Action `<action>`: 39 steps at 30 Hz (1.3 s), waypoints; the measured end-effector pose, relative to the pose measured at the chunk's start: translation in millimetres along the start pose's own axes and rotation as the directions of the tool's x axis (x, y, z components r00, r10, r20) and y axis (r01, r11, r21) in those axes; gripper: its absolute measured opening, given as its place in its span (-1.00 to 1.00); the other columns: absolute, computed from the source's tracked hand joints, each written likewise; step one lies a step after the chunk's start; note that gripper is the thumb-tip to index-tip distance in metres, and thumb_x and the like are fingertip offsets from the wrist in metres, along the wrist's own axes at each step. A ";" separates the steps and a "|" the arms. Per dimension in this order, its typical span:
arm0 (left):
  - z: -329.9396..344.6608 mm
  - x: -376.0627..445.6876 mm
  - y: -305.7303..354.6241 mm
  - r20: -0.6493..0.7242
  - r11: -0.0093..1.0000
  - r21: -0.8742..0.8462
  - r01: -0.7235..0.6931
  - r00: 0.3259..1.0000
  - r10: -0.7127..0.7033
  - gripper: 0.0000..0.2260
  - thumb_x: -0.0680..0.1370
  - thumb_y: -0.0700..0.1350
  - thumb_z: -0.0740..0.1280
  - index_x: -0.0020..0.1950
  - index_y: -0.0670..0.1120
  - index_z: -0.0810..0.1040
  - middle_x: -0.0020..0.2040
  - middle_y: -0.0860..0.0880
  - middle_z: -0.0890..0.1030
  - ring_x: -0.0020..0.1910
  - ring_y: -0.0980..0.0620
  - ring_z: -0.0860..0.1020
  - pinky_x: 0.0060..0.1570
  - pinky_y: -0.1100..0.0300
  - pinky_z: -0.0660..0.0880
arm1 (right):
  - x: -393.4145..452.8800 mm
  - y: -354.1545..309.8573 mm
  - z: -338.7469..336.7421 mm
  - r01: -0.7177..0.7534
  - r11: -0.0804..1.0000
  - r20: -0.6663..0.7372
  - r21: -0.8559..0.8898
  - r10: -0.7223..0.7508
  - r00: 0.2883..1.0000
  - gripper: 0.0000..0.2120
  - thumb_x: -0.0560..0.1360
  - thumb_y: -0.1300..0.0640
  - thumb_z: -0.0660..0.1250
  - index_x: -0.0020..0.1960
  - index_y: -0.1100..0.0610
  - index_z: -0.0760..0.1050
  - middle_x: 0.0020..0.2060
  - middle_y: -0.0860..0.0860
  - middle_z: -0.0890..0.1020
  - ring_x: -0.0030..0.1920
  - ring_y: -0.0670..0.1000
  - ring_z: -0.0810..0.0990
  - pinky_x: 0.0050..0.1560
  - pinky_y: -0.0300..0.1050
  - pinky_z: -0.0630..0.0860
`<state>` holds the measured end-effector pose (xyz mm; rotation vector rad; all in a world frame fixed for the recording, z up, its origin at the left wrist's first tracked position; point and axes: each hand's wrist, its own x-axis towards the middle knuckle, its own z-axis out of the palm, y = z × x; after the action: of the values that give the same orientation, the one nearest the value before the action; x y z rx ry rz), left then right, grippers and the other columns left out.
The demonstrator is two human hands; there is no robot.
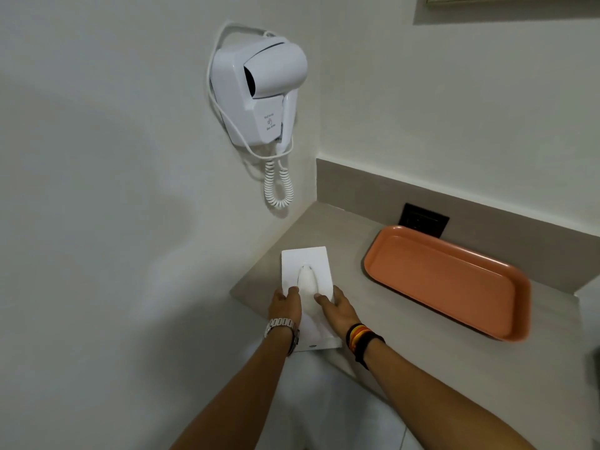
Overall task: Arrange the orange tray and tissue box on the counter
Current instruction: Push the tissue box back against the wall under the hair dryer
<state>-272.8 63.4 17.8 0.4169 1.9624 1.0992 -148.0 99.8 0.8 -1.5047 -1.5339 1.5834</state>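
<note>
1. Both hands clamp the tissue box (pixel 306 280): left hand (pixel 285 303) and right hand (pixel 337 308) grip opposite long sides, thumbs on top, probably to square it up on the counter (pixel 341 228).
2. Orange tray (pixel 448 280) sits empty, right of my right hand, apart from the box.
3. Hair dryer (pixel 259 89) hangs on the wall up beyond both hands.

Silver wristwatch (pixel 281 327), striped and black wristbands (pixel 362 340)

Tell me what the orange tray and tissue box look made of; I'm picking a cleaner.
The orange tray looks like moulded plastic with a matte finish: even colour, rounded rim, soft sheen. The tissue box under both hands looks like smooth white plastic or coated card; its crisp edges leave that open.
</note>
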 end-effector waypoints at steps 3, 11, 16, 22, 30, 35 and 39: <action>2.1 13.2 23.9 0.018 1.000 0.016 -0.027 0.999 0.026 -0.66 0.56 0.06 0.23 0.24 -0.10 0.51 0.09 -0.09 0.56 -0.17 0.00 0.51 -0.16 0.09 0.39 | 16.9 -16.0 0.7 0.008 1.000 -0.023 0.014 -0.008 1.000 -0.48 0.59 -0.06 0.25 0.47 0.08 0.26 0.35 0.06 0.49 0.27 0.12 0.49 0.26 -0.03 0.41; 21.6 90.0 104.9 0.135 0.976 0.171 -0.135 0.984 0.113 -0.60 0.55 0.02 0.21 0.32 -0.12 0.49 0.22 -0.15 0.59 0.12 -0.20 0.57 0.01 0.04 0.45 | 93.8 -57.8 0.0 -0.017 0.995 -0.110 0.103 0.028 0.994 -0.45 0.58 -0.10 0.24 0.49 0.06 0.22 0.38 0.06 0.47 0.28 0.13 0.48 0.26 -0.01 0.39; 42.8 147.9 133.3 0.161 0.950 0.213 -0.226 0.968 0.194 -0.75 0.54 -0.02 0.24 0.14 -0.11 0.53 0.11 -0.13 0.62 -0.16 -0.05 0.57 -0.20 0.15 0.45 | 150.0 -71.5 1.2 -0.041 0.989 -0.159 0.141 0.063 0.985 -0.45 0.57 -0.11 0.24 0.48 0.05 0.22 0.36 0.05 0.48 0.20 0.08 0.49 0.20 -0.02 0.40; 57.9 196.2 148.4 0.204 0.934 0.248 -0.256 0.957 0.208 -0.92 0.55 -0.06 0.23 -0.10 -0.04 0.46 -0.24 0.05 0.46 -0.30 0.04 0.45 -0.25 0.22 0.39 | 194.0 -74.3 3.5 -0.061 0.986 -0.178 0.154 0.089 0.980 -0.48 0.56 -0.13 0.24 0.44 0.04 0.25 0.36 0.05 0.47 0.14 0.04 0.46 0.15 -0.04 0.35; 63.9 210.1 143.7 0.262 0.868 0.357 -0.344 0.929 0.260 -0.48 0.61 -0.06 0.20 0.58 -0.09 0.28 0.51 -0.13 0.42 0.39 -0.20 0.46 0.23 0.01 0.43 | 188.0 -68.7 2.8 -0.019 0.990 -0.152 0.140 0.040 0.988 -0.42 0.60 -0.22 0.14 0.55 -0.04 0.13 0.46 -0.05 0.37 0.32 -0.06 0.37 0.20 -0.25 0.18; 55.6 193.1 101.7 0.383 0.478 0.641 -0.601 0.790 0.479 -0.45 0.69 0.04 0.06 0.65 -0.09 0.06 0.67 -0.11 0.04 0.64 -0.13 0.02 0.60 -0.07 0.01 | 137.1 -28.1 9.7 0.158 0.923 -0.218 -0.351 -0.244 0.945 -0.48 0.64 -0.19 0.06 0.55 -0.07 0.11 0.50 -0.14 0.23 0.54 -0.01 0.15 0.43 -0.33 0.08; 40.8 156.3 40.1 0.504 0.181 0.669 -0.721 0.620 0.602 -0.42 0.67 0.08 0.04 0.66 -0.09 0.05 0.67 -0.10 -0.05 0.65 -0.11 -0.14 0.61 -0.11 -0.13 | 96.2 25.7 7.7 0.170 0.657 -0.138 -0.734 -0.389 0.911 -0.41 0.64 -0.17 0.01 0.60 -0.07 -0.09 0.61 0.05 -0.09 0.59 0.06 -0.16 0.55 0.20 -0.03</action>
<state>-338.7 205.3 -38.9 2.0322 2.0906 0.3979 -173.9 174.8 -59.7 -1.6428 -2.2034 0.5382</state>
